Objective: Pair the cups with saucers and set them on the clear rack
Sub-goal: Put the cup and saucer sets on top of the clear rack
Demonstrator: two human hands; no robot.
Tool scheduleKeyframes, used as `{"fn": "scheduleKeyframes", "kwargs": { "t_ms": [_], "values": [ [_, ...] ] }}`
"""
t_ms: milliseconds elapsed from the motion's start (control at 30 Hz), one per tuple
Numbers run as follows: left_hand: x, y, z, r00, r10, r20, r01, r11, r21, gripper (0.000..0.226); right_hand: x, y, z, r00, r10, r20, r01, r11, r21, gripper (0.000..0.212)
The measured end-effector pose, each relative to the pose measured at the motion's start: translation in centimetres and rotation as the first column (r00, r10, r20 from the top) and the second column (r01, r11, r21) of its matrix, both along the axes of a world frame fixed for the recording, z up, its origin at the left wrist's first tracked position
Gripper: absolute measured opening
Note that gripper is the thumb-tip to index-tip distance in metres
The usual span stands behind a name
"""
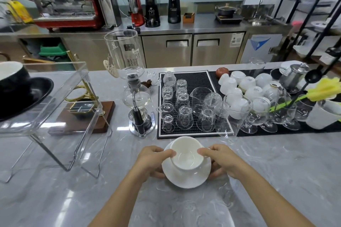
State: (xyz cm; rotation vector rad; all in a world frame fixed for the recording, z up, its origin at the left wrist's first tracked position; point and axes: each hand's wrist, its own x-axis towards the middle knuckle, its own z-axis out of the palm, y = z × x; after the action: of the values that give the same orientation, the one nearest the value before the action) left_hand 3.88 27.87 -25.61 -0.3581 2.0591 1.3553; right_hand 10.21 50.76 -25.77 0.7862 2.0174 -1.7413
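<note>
A white cup (186, 155) sits upright on a white saucer (186, 178), held above the marble counter near its front middle. My left hand (153, 160) grips the saucer's left edge with its thumb on the cup's rim. My right hand (219, 160) grips the right edge the same way, thumb on the rim. The clear rack (60, 96) stands at the left. On its top shelf rests a black cup (13, 79) on a black saucer (31, 97).
A siphon coffee maker (137, 96) stands behind my hands, to the left. A black mat (195, 77) holds several upturned glasses. More white cups (247, 83) and stemmed glasses lie upturned at the right. A wooden base with a gold stand (83, 114) sits behind the rack.
</note>
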Motion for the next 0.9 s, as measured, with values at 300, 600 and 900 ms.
{"fn": "scheduleKeyframes", "kwargs": {
  "t_ms": [300,600,900],
  "values": [
    [0.0,0.0,-0.1,0.999,-0.025,0.043,0.021,0.996,0.082,0.047,-0.4,-0.3,-1.4,0.994,-0.061,-0.089,0.064,0.998,0.028,0.037],
    [0.2,0.2,-0.2,1.0,0.004,-0.005,-0.004,0.995,0.102,0.045,-0.4,-0.3,-2.0,0.99,-0.072,-0.12,0.079,0.996,0.052,0.037],
    [1.7,-1.0,0.2,0.998,0.036,-0.042,-0.031,0.994,0.105,0.033,0.5,-1.5,-1.3,0.99,-0.042,-0.133,0.051,0.997,0.06,0.037]
  ]
}}
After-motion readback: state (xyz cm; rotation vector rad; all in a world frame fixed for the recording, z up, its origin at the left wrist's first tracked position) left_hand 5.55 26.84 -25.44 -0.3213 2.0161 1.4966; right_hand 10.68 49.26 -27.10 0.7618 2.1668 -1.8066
